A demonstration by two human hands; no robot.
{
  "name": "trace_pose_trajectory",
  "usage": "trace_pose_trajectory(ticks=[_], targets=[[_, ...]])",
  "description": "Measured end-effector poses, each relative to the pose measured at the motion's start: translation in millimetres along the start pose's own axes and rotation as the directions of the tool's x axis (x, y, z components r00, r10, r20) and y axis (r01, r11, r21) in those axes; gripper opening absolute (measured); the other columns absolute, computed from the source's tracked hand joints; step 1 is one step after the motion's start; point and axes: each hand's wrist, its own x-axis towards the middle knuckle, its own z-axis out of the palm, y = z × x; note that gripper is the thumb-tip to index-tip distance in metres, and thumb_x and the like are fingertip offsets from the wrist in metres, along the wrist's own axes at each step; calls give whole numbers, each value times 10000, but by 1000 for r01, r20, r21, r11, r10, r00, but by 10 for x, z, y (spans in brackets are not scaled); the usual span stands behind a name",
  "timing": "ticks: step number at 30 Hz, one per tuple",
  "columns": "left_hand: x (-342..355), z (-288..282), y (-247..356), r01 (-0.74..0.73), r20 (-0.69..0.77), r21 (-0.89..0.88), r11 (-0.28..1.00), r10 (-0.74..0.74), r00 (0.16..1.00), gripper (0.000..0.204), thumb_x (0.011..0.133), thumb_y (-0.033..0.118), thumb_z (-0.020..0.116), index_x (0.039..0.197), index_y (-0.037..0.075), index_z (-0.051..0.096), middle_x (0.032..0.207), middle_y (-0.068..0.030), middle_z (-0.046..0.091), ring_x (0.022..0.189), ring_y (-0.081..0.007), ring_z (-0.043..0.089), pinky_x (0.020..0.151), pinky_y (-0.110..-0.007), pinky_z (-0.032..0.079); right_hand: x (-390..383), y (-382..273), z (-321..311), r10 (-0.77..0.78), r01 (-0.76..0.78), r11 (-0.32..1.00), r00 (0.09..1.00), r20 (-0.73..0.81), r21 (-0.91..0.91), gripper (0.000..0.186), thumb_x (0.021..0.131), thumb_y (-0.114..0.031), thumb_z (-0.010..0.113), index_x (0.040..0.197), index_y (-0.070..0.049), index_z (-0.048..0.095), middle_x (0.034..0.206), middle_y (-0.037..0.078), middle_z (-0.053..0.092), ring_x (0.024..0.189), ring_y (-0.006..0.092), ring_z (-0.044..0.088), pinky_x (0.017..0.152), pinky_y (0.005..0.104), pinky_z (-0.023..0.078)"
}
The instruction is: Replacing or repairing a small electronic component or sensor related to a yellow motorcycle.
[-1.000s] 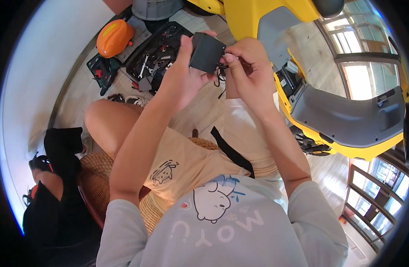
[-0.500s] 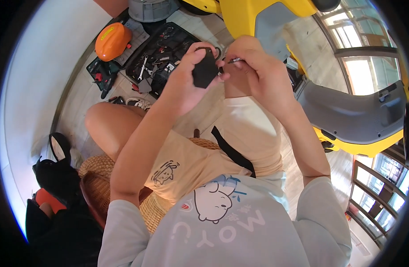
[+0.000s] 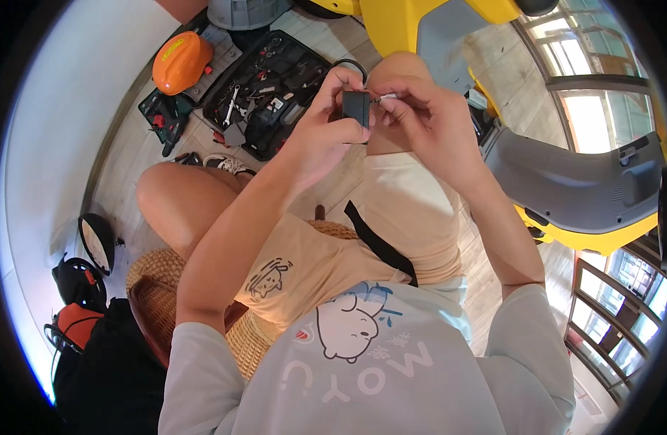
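One black rectangular box (image 3: 356, 109), newly turned by the gripping left hand (image 3: 316, 139), faces a small whitish piece (image 3: 388, 96) the right hand (image 3: 443, 129) pinches.

Grey-blue fabric T-shirt (image 3: 391, 406) up near has upside-down white lettering (image 3: 421, 358); far left, orange helmet-like plastic shell (image 3: 192, 65), yellow marking (image 3: 173, 51) unreadable tbh.

An orange hard hat (image 3: 181, 64) sits on the left, near a green and black tool (image 3: 164, 119); beside them a black case (image 3: 320, 64) lies open, a shiny wrench (image 3: 232, 106) in it; a big grey tub (image 3: 246, 14) stands past that; a yellow and grey scooter (image 3: 580, 181) is on the right, near big windows (image 3: 603, 125).
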Motion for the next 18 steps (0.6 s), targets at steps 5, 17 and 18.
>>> trace_pose_trajectory(ticks=[5, 17, 18], targets=[[-61, 136, 59, 2, -11, -50, 999, -3, 1000, 608, 734, -94, 580, 1243, 167, 375, 1085, -63, 507, 1023, -165, 531, 858, -299, 435, -60, -20, 77, -146, 153, 987, 982, -121, 50, 166, 940, 41, 585, 1095, 50, 640, 931, 97, 708, 884, 122, 680, 814, 255, 542], [-119, 124, 88, 69, -19, -69, 995, -70, 997, 703, 729, -119, 584, 1308, 184, 324, 1087, -62, 521, 966, -151, 562, 806, -270, 458, -100, -75, 162, -483, 415, 853, 857, -181, -315, 175, 831, 13, 692, 1001, -21, 663, 899, 108, 685, 720, 261, 668, 632, 323, 531], [-125, 129, 94, 65, -22, -52, 997, -66, 998, 702, 725, -119, 584, 1305, 180, 324, 1090, -62, 517, 950, -148, 560, 804, -269, 457, -100, -80, 168, -484, 417, 853, 856, -179, -314, 175, 831, 13, 692, 1001, -21, 663, 899, 108, 685, 720, 261, 668, 632, 323, 531]])
